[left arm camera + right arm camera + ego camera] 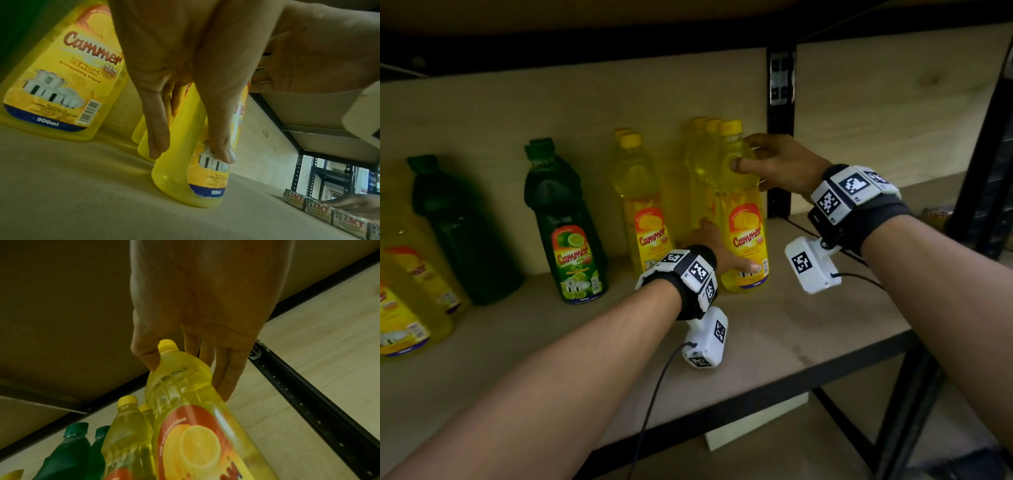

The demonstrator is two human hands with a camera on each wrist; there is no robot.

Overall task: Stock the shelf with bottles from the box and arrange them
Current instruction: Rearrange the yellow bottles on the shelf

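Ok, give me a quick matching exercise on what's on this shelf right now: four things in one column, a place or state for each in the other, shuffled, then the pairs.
Things:
1. left hand
2. right hand
3. green bottle with the lime label
4. small Zact boxes

Places or states:
A. in a row at the shelf's far right
B. grips the lower part of the front yellow bottle
C. stands untouched, left of the yellow bottles being handled
D. holds that same bottle's upper part, below the cap

Pairs: 1-B, 2-D, 3-C, 4-A
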